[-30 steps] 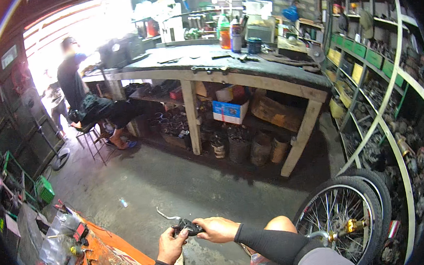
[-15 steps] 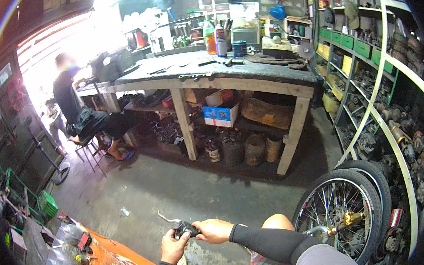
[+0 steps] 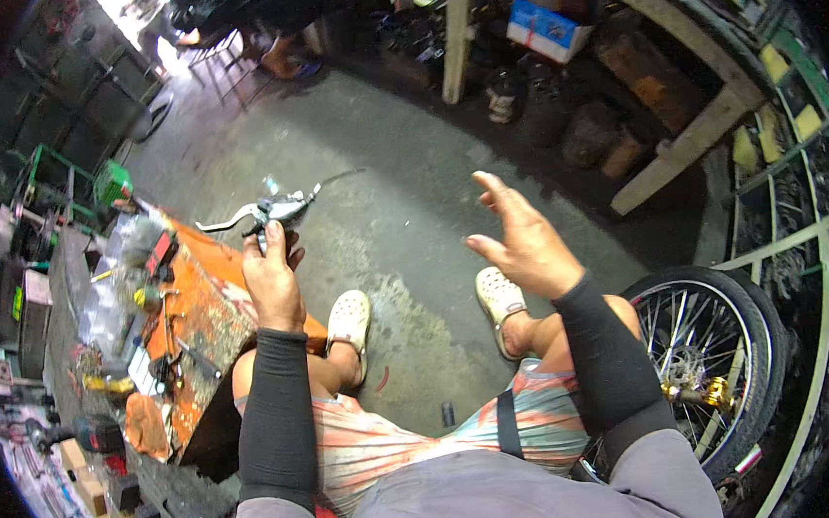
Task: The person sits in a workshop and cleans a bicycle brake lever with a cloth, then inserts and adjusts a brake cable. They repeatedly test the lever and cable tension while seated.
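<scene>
One-handed holding step, seemingly. Pinching brake lever (image 3: 286,209) in left grip (image 3: 274,288), with empty right grip (image 3: 528,242) spread across from it. Probably needs steadying.

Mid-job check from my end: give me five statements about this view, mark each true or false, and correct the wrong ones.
1. The left hand holds a lever assembly. True.
2. The right hand grips a tool. False: it is empty, with the thumb held apart from the fingers.
3. A spoked wheel stands on the person's right. True.
4. The blue-and-white box sits on the orange surface. False: it is across the floor, to the right of a wooden table leg in the picture.
5. The person wears pale clogs. True.
</scene>
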`<state>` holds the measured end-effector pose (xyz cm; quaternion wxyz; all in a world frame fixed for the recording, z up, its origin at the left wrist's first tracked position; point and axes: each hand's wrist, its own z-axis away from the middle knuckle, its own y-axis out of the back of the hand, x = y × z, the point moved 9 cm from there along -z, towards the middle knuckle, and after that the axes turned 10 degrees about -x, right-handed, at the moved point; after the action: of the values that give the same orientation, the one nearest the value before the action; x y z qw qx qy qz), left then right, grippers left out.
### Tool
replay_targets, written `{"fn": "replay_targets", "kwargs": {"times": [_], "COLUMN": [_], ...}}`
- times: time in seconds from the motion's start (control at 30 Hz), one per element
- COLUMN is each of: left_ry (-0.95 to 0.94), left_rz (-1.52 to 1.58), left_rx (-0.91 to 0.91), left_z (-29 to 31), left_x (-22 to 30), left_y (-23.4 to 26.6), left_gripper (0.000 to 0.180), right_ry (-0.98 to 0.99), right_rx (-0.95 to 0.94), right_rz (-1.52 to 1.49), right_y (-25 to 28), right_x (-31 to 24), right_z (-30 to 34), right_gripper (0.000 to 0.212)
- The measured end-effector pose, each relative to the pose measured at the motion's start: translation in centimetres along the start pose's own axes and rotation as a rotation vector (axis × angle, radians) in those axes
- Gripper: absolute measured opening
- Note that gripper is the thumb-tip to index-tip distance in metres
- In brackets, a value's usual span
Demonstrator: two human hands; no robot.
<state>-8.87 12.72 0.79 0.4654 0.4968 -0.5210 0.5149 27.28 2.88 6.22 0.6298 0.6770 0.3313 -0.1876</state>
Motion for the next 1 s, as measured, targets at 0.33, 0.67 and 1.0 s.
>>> {"fn": "replay_targets", "kwargs": {"times": [0.33,0.67,1.0], "left_ry": [0.096,0.083,0.018], "left_rz": [0.211,0.410,0.205], "left_rx": [0.015,-0.103,-0.135], "left_z": [-0.3,0.1,-0.2], "left_x": [-1.7,0.2,0.0], "left_y": [2.7,1.1,1.0], "left_gripper": [0.028,0.025,0.026], "right_ry": [-0.078,-0.194,0.019], "right_rx": [-0.175,-0.805,-0.779], "right_rz": [-0.002,0.200,0.290], "right_y": [-1.8,-12.9,-16.4], "right_x": [-0.1,3.9,1.9], "right_z": [-1.1,-0.1,-1.6], "right_gripper": [0.072,0.053,0.055]}}
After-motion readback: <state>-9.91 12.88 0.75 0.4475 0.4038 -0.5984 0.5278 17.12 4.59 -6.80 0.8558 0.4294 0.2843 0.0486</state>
